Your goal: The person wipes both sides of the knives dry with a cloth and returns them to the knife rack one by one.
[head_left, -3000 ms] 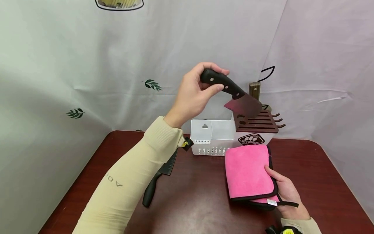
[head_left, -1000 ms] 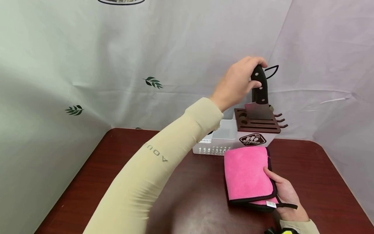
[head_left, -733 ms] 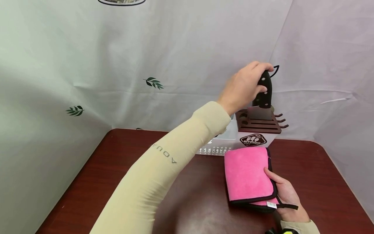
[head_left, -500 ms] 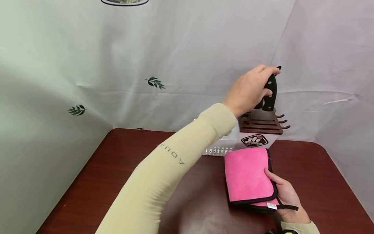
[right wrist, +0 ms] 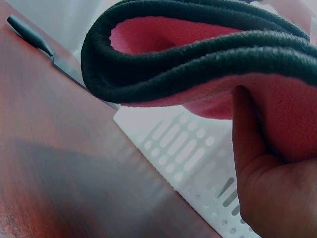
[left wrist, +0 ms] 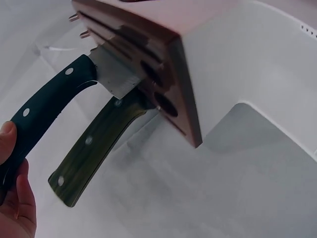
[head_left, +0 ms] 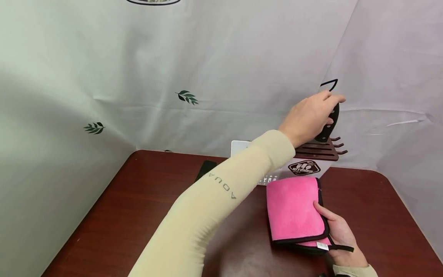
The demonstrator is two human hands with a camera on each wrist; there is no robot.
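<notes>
My left hand (head_left: 309, 115) grips the black riveted handle of a kitchen knife (left wrist: 54, 94) at the back right. Its broad blade is partly sunk in a slot of the brown slotted top (head_left: 316, 150) of a white knife holder (head_left: 304, 167). Beside it a second knife with a wooden handle (left wrist: 89, 141) stands in the same top; my left hand hides it in the head view. My right hand (head_left: 342, 234) holds a folded pink cloth (head_left: 294, 209) with black edging, thumb on top, in front of the holder.
A perforated white basket (head_left: 238, 146) adjoins the holder on its left, partly behind my left sleeve. Another knife (left wrist: 2, 186) handle end is under my left fingers. A black-handled knife (right wrist: 32, 37) lies on the brown table (head_left: 138, 184). Small hooks (head_left: 340, 145) jut from the holder's right side.
My left hand has carried the knife rightward to the holder, tipped its blade down and lowered it into a slot. My right hand keeps the cloth in nearly the same place.
</notes>
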